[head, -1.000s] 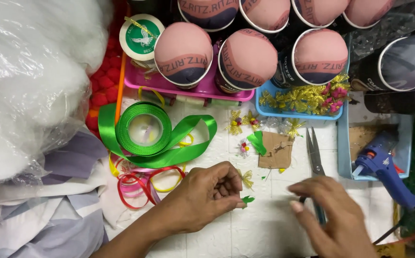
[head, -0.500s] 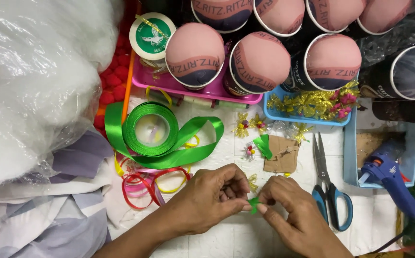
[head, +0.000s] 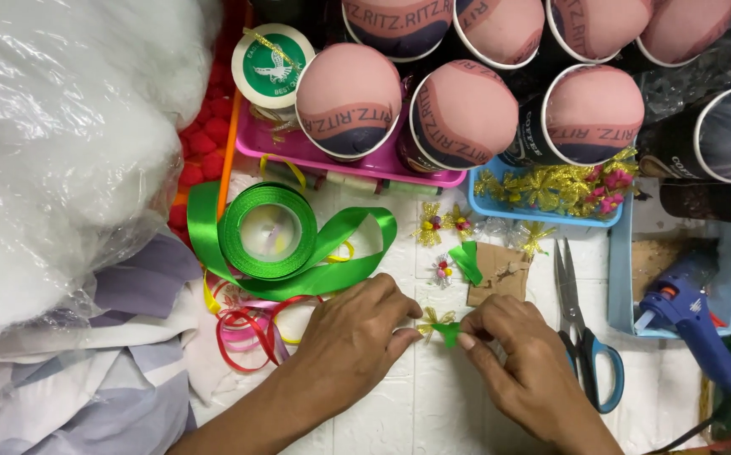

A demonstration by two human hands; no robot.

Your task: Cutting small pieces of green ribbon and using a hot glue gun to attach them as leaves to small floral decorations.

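The right hand (head: pixel 521 366) has left the scissors (head: pixel 584 337) and now joins the left hand (head: pixel 353 337). Both grips pinch one small green leaf (head: pixel 447 334) with a gold flower (head: pixel 429 318), just above the counter (head: pixel 399 413).

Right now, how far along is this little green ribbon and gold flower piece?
Done: a green ribbon leaf already lies by the cardboard scrap, with small gold flowers laid out loose nearby. In hand: both hands, left hand and right hand, pinch a green ribbon bit with a gold sprig. Left: scissors and blue glue gun lie untouched.
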